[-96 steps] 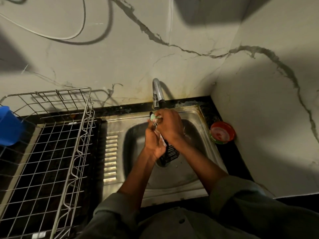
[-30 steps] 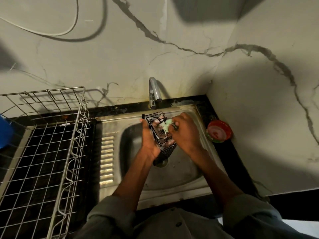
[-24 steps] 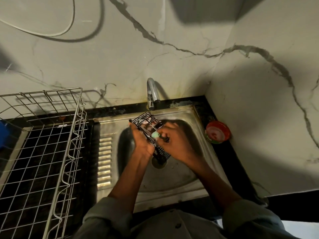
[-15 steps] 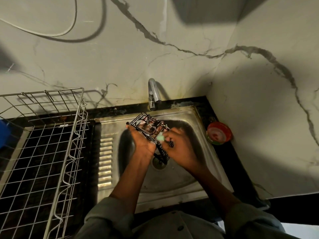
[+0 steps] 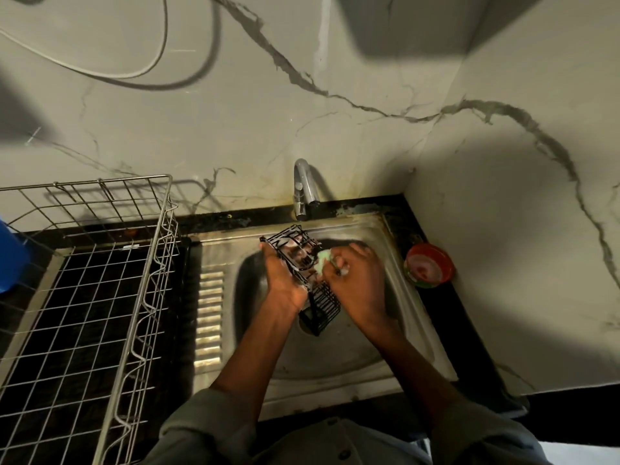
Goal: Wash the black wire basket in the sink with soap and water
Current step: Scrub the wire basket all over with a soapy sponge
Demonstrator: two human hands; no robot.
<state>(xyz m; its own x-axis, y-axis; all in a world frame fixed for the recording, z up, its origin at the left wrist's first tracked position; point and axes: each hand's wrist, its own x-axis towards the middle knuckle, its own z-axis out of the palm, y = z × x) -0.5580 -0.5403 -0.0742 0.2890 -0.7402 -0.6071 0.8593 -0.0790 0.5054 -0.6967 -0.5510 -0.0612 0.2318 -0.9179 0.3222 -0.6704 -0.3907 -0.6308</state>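
Observation:
The black wire basket point(image 5: 322, 305) is held tilted over the steel sink point(image 5: 335, 360), its open top toward the tap point(image 5: 302, 186). My left hand point(image 5: 285, 283) grips its left side. My right hand point(image 5: 357, 280) holds a pale green sponge point(image 5: 323, 258) pressed against the basket's upper right side. Foam shows on my fingers and on the wires. No running water is visible from the tap.
A large silver wire dish rack point(image 5: 100, 297) stands on the black counter left of the sink, with a blue object point(image 5: 10, 256) at its far left. A small red bowl point(image 5: 429, 266) sits right of the sink, by the marble wall corner.
The basket has been tilted and turned in my left hand, its open top now toward the tap. My right hand with the sponge has shifted along the basket's right side.

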